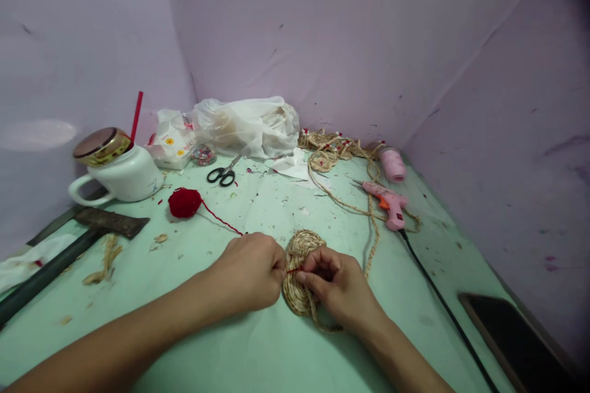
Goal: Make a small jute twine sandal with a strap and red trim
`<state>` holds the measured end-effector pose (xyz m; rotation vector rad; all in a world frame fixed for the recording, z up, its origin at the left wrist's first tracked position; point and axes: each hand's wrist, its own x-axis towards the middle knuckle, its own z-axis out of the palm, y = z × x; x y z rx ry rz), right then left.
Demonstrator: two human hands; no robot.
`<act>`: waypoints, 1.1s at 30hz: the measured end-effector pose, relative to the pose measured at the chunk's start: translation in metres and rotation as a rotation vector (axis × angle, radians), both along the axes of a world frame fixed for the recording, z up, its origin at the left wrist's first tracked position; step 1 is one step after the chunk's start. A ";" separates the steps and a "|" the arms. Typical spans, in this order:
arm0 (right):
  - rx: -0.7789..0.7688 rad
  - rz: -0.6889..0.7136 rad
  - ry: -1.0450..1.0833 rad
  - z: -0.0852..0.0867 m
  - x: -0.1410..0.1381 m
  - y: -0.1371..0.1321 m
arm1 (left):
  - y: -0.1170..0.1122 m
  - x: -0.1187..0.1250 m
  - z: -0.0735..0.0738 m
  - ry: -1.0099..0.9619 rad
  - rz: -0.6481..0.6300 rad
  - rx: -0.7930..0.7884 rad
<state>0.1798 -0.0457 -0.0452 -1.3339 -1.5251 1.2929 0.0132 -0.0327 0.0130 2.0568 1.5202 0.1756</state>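
Observation:
A coiled, braided straw-rope piece (pixel 299 301) lies flat on the table under my hands. My left hand (pixel 258 270) is closed at its left edge, gripping red yarn. My right hand (pixel 334 282) pinches the same red yarn (pixel 293 270) between thumb and forefinger, over the coil. A short stretch of yarn spans the gap between the hands. Behind my left hand, a strand runs back to a red yarn ball (pixel 184 203). The rope's loose end passes beneath my right hand, and part of the coil is hidden there.
Left: a hammer (pixel 110 221) and a white mug (pixel 133 175). Back: scissors (pixel 224 173), a plastic bag (pixel 253 126) and more coiled rope pieces (pixel 322 159). Right: a pink glue gun (pixel 389 201) with a black cord, a pink thread spool (pixel 393 165) and a phone (pixel 511 338).

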 end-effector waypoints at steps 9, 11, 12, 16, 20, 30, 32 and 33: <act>0.135 0.098 -0.167 0.006 0.001 -0.003 | -0.005 0.008 -0.005 -0.402 -0.113 -0.118; 0.130 0.097 -0.157 0.005 0.002 -0.002 | -0.001 0.009 -0.008 -0.507 -0.093 -0.214; 0.109 0.089 -0.121 0.004 0.002 -0.002 | 0.001 0.009 -0.009 -0.538 -0.058 -0.260; -0.032 0.033 0.050 -0.002 0.003 -0.001 | 0.006 0.007 -0.014 -0.473 0.102 -0.313; -0.017 0.052 0.051 -0.004 0.005 -0.003 | 0.004 0.008 -0.021 -0.322 0.034 -0.175; -0.060 0.020 0.065 0.002 0.002 -0.002 | -0.003 0.010 -0.026 -0.157 -0.063 0.030; -0.063 0.009 0.065 0.003 0.001 -0.002 | -0.002 0.011 -0.025 -0.191 -0.074 -0.016; -0.053 0.007 0.066 0.003 0.001 -0.002 | -0.001 0.011 -0.024 -0.231 -0.054 -0.045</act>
